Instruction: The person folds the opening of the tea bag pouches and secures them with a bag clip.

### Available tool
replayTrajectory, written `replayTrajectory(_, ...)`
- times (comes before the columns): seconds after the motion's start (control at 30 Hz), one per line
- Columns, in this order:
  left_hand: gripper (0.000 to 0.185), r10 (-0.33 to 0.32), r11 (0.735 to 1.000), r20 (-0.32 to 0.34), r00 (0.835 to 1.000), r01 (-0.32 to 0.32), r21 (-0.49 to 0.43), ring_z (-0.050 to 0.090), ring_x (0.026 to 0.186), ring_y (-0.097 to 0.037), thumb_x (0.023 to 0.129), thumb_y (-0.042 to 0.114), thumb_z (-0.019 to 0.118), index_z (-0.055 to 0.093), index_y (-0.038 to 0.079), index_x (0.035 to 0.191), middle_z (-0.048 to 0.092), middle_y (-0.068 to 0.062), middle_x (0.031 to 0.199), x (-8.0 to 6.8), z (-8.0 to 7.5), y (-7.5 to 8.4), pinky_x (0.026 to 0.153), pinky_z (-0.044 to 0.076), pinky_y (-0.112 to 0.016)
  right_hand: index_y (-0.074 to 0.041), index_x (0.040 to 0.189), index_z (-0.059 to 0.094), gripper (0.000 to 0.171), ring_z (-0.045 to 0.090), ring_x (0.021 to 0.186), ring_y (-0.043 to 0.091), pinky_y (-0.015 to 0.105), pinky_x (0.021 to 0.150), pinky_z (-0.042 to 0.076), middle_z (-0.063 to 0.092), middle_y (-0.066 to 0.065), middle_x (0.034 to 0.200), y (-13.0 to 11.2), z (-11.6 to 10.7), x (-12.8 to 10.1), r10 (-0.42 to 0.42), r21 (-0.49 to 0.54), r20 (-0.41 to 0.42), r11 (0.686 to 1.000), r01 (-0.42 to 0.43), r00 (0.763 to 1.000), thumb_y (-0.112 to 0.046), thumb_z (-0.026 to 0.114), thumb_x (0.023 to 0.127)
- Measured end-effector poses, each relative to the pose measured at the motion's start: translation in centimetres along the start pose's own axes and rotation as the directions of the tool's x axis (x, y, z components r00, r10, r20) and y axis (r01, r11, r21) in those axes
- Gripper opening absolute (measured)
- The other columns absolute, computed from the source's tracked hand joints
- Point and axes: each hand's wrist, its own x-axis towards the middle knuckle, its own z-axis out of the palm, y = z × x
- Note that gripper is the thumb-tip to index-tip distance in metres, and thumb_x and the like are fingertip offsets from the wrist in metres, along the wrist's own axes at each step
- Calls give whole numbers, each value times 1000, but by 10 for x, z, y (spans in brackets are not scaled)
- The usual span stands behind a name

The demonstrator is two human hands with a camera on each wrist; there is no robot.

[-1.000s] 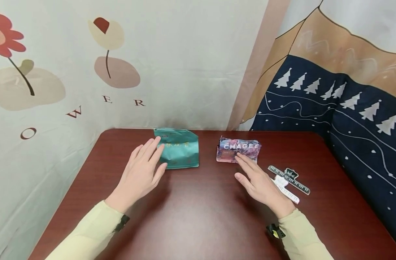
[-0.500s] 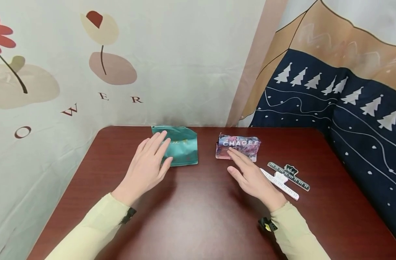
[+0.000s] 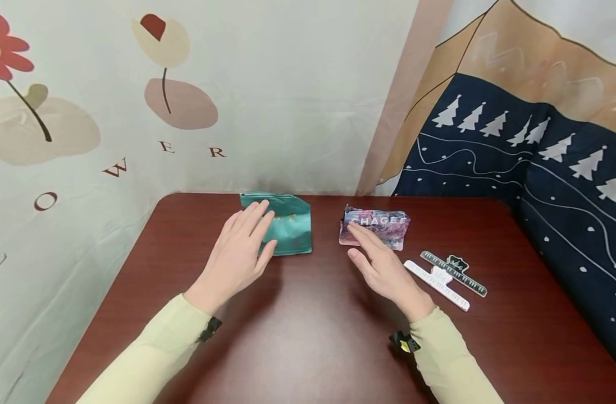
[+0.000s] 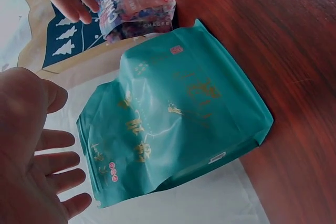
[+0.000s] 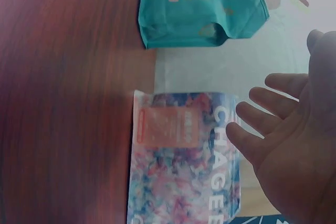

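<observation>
A teal pouch (image 3: 291,233) with gold lettering stands near the table's back edge, filling much of the left wrist view. My left hand (image 3: 239,255) hovers in front of it, fingers extended, apart from the pouch (image 4: 173,114) in the left wrist view. To the right stands a smaller pink and blue pouch (image 3: 388,229) marked CHAGEE. My right hand (image 3: 386,269) is held before it with straight fingers, holding nothing; the right wrist view shows the fingers (image 5: 273,103) near the lettered top of that pouch (image 5: 178,171).
Right of my right hand lie a white long-bar clip (image 3: 439,283) and a black one (image 3: 454,272), both printed with piano keys. The dark red wooden table (image 3: 308,336) ends at a pale printed curtain (image 3: 297,101); a navy tree-patterned cloth (image 3: 469,151) hangs on the right.
My left hand has shifted right across the front of the teal pouch. The right hand has drifted left, uncovering the white clip. Both pouches stay where they were.
</observation>
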Motion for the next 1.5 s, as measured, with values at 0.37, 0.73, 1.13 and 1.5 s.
replayTrajectory(0.37,49,14,1000,-16,1000,-14,4,48,140,-41,98,20,63,57,-7,139,52,-24,150,11,2,0,115,36,-55,-13,157,45,55,39,150,28,54,119,31,42,7,162,-3,11,12,-14,56,-15,998,15,1000,-29,57,106)
replayTrajectory(0.73,48,39,999,-33,999,-38,21,50,138,-41,94,15,69,58,-7,136,54,-25,147,30,3,-2,116,35,-53,-9,154,49,50,41,149,28,52,118,34,47,9,159,-7,15,28,-62,92,-62,993,68,996,-24,57,106)
replayTrajectory(1.13,46,28,999,1,1000,-28,41,51,136,-41,96,15,67,58,-6,136,57,-24,144,42,7,-7,117,34,-53,-7,152,52,47,44,147,27,49,118,36,50,11,156,-12,24,44,-73,109,-83,991,81,994,-23,56,107)
replayTrajectory(1.5,43,14,999,-4,1000,-13,48,61,120,-37,95,14,70,62,-6,133,67,-21,127,57,12,-6,110,41,-51,-5,149,54,46,48,144,27,47,118,36,53,13,153,-16,29,63,-120,112,-113,985,133,986,-22,56,107)
